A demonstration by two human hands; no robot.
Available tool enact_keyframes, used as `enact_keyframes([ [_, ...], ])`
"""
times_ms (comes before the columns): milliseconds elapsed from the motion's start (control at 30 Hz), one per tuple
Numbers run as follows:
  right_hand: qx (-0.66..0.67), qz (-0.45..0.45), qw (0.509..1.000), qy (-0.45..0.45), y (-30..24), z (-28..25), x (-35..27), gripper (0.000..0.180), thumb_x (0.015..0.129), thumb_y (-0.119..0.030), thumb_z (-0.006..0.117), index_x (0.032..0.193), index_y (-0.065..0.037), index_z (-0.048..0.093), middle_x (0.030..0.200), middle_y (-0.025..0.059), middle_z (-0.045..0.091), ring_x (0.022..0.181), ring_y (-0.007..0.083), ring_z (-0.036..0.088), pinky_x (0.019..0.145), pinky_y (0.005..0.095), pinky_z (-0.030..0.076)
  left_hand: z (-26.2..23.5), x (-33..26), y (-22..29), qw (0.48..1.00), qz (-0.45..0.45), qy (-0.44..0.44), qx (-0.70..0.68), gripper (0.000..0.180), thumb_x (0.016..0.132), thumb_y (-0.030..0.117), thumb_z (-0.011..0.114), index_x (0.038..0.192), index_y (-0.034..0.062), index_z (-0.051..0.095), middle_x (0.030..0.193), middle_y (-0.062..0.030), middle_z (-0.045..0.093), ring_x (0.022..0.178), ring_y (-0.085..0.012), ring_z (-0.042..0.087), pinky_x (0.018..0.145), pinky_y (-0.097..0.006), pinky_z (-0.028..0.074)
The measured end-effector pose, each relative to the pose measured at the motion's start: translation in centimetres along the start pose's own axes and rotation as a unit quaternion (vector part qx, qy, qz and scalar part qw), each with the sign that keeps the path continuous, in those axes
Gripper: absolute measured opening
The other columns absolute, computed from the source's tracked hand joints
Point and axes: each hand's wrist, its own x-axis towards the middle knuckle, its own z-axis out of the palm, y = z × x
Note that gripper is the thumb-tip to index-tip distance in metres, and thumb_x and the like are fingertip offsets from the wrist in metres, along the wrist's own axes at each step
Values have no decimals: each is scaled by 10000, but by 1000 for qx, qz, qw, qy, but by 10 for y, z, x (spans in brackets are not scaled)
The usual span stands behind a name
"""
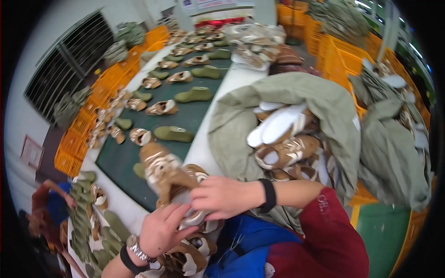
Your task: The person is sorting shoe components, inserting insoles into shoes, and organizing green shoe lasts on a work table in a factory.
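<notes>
A tan shoe upper with white straps (162,169) is held in front of me, its toe tilted up and away over the near end of the green belt. My right hand (222,197) grips it at the collar from the right. From below, my left hand (163,229) is closed round its heel end; some fingertips are hidden behind it. Beneath my hands lies a pile of similar shoe uppers (187,255). On the belt (125,164) stand green shoe lasts (174,134) and more shoe uppers (162,107) in rows.
To my right a grey-green cloth sack (278,88) gapes open, full of shoe uppers with white soles (278,125). Orange crates (340,60) stand behind it and along the left wall. Several green lasts (85,222) crowd the near left table, where another person (46,208) reaches in.
</notes>
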Motion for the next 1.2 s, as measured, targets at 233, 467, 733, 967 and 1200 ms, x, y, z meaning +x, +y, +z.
enact_keyframes([
  [233,68,111,980,154,-1,-2,-31,412,706,-124,621,1102,-105,510,1109,107,493,961,336,513,837,376,427,-15,-42,-24,975,-221,30,-22,269,632,94,733,839,23,578,673,-126,579,586,-240,595,519,-316,460],
  [467,-222,399,889,-14,68,49,-176,678,651,-281,709,1251,-127,434,1324,215,306,1180,398,328,940,464,318,-14,-93,-206,936,-342,73,39,305,697,199,666,918,11,569,777,-190,610,724,-323,603,636,-379,467],
  [733,-226,406,881,-87,79,96,-153,697,636,-293,708,1241,-80,434,1243,199,390,1177,438,294,957,527,245,73,-110,-364,875,-475,47,77,354,637,259,691,887,17,627,841,-201,623,823,-340,605,760,-391,480],
  [967,-213,425,873,-112,83,96,-154,747,590,-256,724,1234,-39,413,1244,222,386,1191,450,278,960,540,234,140,-99,-431,825,-560,64,46,344,686,205,666,973,31,594,906,-208,612,888,-350,583,803,-391,462],
  [1200,-198,430,875,-97,80,92,-154,661,618,-254,702,1204,-67,461,1213,202,407,1161,444,308,939,536,257,124,-119,-439,826,-554,94,32,624,668,110,648,1228,93,372,1127,-214,447,1062,-386,448,906,-404,410],
])
